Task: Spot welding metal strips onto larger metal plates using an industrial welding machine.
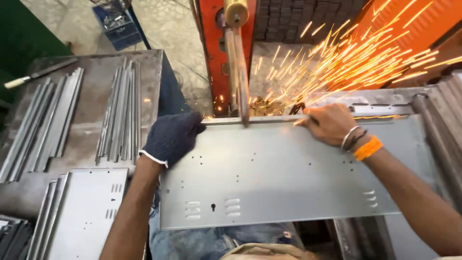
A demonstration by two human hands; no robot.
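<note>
the gloved left hand (172,137) is clamped closed over the far left edge of the grey sheet-metal panel (288,178), and the bare right hand (329,124) is closed on the same edge further right. together they pin the metal strip (226,120) flat against the panel under the spot welder's electrode arm (239,72), likely so the joint cannot shift while sparks (365,53) fly away to the right.

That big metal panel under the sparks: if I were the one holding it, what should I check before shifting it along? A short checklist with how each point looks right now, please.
1. Left hand gloved and pressing the sheet-metal panel at its far edge: ok.
2. Right hand protected: not ok, it is bare, with only bangles and an orange wristband.
3. Sparks flying away from the person: ok, they spray up and to the right.
4. Right fingers away from the welding arm: cannot tell, they sit close.
5. Metal strips on the left bench away from the panel: ok.
</note>
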